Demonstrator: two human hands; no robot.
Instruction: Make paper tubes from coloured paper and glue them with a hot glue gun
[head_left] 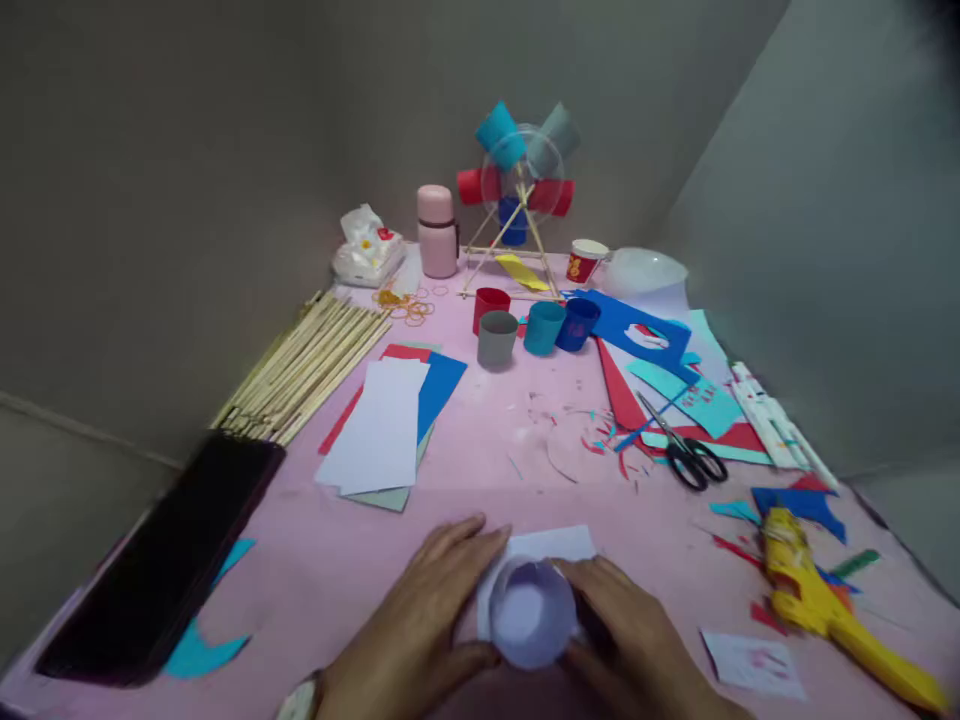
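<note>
Two hands [439, 605] [626, 620] round white cylinder [529, 645], red writing [701, 397] illegible

A white paper cylinder [534, 648] with a lilac tinge, against a pale pink tabletop [480, 460]. Four cups: red [490, 300], grey [496, 346], turquoise [543, 335] and dark blue [579, 330]. The wheel [521, 178] carries turquoise, grey, red and dark blue cups. The flask [437, 240] is pink with a dark band; the paper cup [583, 265] is red with yellow markings and a white rim. Sticks [322, 360] are straw-coloured. A flat slab [165, 560] is black. Stacked sheets [379, 420] show white, red, blue and grey-green. Scissors [679, 460] have black handles. A turquoise card [697, 398] bears red marks; the glue gun [799, 590] is bright yellow.
</note>
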